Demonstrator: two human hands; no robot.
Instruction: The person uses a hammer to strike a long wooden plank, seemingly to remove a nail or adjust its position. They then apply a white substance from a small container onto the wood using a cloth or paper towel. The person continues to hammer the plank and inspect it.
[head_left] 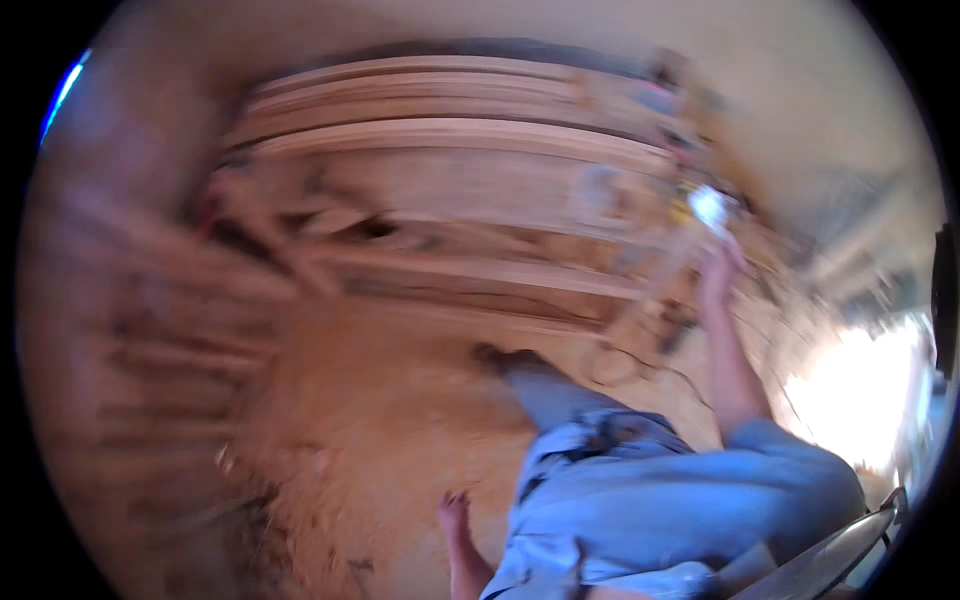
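Note:
My right hand (718,258) is stretched out at the right, by the end of the stacked boards. Its fingers close around something at a small, bright white thing (708,206), too blurred to name. A yellow patch shows beside that thing. My left hand (453,510) hangs low over the dusty floor (380,430), its fingers a little apart and nothing visible in them. Long wooden boards (440,132) lie stacked across the far side, blurred by motion.
A dark cable (655,362) loops over the floor near my right arm. Blurred lengths of wood (180,385) lie at the left. Strong light (860,390) glares at the right. A long, shiny flat edge (825,555) juts in at the lower right.

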